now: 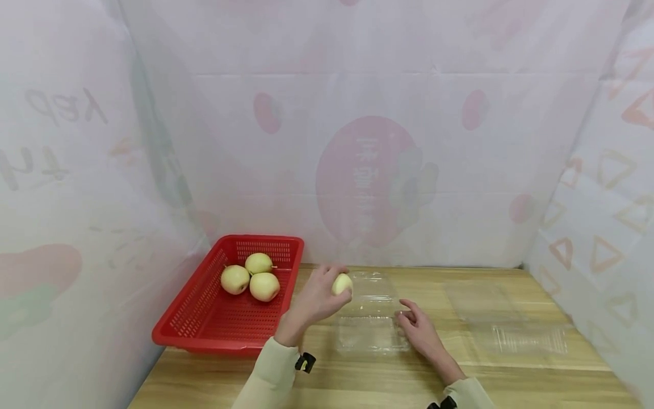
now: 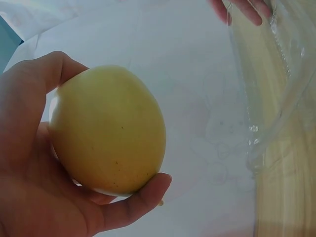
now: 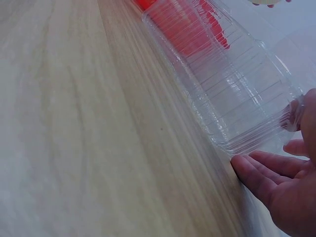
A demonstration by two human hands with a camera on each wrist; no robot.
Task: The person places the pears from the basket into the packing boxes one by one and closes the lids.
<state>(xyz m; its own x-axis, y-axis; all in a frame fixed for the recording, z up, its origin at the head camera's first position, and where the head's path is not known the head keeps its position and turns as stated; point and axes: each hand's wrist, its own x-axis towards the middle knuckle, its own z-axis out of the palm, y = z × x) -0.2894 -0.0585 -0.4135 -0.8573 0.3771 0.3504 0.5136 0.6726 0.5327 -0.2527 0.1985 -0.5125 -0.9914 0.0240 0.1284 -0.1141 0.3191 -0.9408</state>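
Observation:
My left hand [image 1: 319, 292] grips a pale yellow pear [image 2: 111, 131], thumb and fingers curled round its sides. It is raised over the left side of an opened clear plastic clamshell box [image 1: 370, 332] on the table. At the box's right edge is my right hand [image 1: 421, 332]. In the right wrist view, one digit [image 3: 294, 116] lies against the clear end wall and the other fingers touch the lower corner outside, holding the box there. To the left, a red plastic basket [image 1: 186, 309] contains three more pears [image 1: 264, 287].
More clear plastic boxes [image 1: 531, 339] lie on the right part of the wooden table [image 1: 368, 386]. Printed white cloth [image 1: 378, 85] stands as a wall behind the table and along both sides.

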